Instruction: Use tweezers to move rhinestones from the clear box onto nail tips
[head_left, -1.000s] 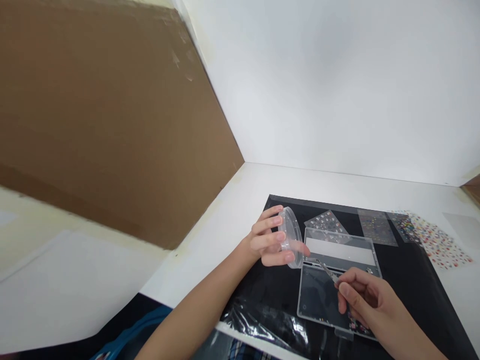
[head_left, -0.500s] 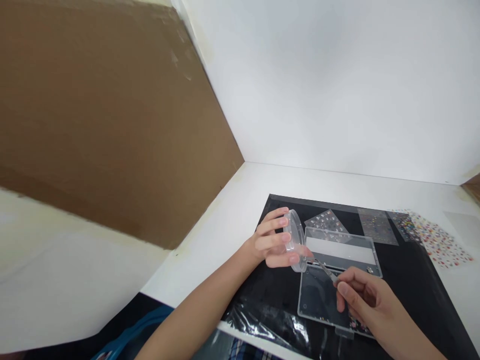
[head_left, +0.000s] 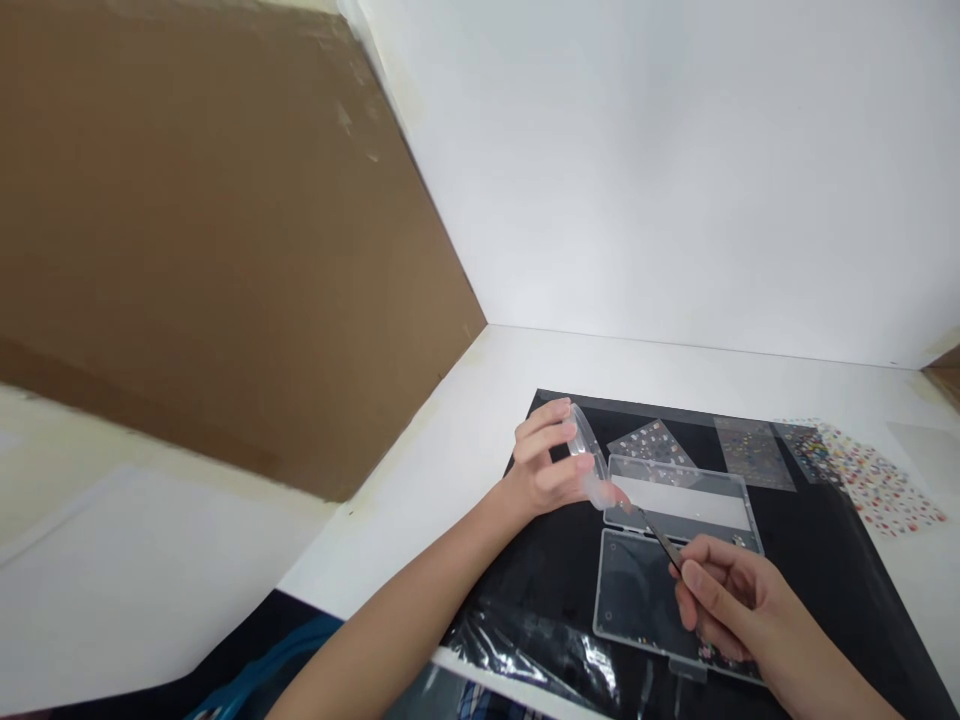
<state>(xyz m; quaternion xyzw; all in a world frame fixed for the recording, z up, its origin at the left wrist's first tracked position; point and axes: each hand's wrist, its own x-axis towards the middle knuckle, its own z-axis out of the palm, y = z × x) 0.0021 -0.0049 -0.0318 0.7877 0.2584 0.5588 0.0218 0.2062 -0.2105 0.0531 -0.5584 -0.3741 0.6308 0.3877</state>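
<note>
**A:** You're live. Your L hand point(head_left: 541, 467) is closed on a clear round plastic tub point(head_left: 585, 450), held up off the mat, tilted, at the far end of your reach.

**B:** Confirmed, firm grip on the tub w/ your L. Your R hand point(head_left: 731, 600) is closed too, pinching dark tweezers point(head_left: 664, 542), tips pointing far and left.

**A:** Those tips sit right by the tub's low edge, over the far rim of a clear hinged plastic box point(head_left: 679, 500). Can't tell from here if they're touching anything.

**B:** The box lies open flat on a black mat point(head_left: 547, 570), far half just right of the tub, near half point(head_left: 634, 590) under your R hand. Tiny bits show in the near half by your R palm, too small to ID.

**A:** Far of the box, you've got sticker sheets point(head_left: 754, 455) on the mat, and a colorful dotted sheet point(head_left: 877, 480) off to the right on the white tabletop point(head_left: 465, 450).

**B:** Crinkled clear plastic point(head_left: 536, 640) at the mat's near edge. Brown cardboard panel point(head_left: 225, 250) on your left, white wall point(head_left: 675, 170) far.
</note>
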